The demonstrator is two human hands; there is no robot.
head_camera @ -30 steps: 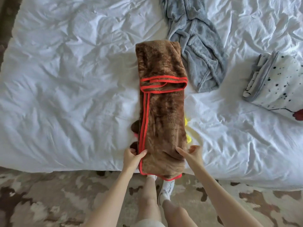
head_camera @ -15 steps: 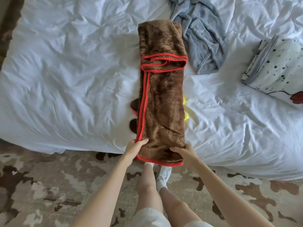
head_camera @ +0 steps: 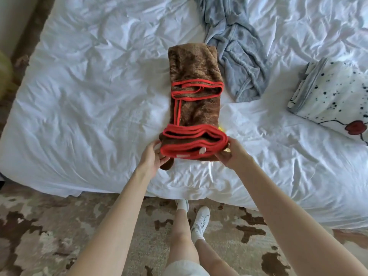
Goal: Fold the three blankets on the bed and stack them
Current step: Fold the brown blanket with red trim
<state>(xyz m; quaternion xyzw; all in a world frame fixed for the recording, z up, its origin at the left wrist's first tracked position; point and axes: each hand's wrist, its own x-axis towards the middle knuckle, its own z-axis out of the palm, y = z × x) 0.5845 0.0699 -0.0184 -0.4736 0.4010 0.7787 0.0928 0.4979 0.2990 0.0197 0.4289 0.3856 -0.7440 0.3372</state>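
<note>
Left hand (head_camera: 151, 156) and right hand (head_camera: 229, 154) each grip a side of the brown blanket's (head_camera: 196, 108) near end, fingers curled round its red-edged layers. That end lay flat at the bed's (head_camera: 89, 96) edge a second ago. It is now lifted toward the far end, so the halving fold has begun. Right of it the grey blanket (head_camera: 239, 56) lies crumpled. Further right sits the spotted blanket (head_camera: 334, 96), folded.
</note>
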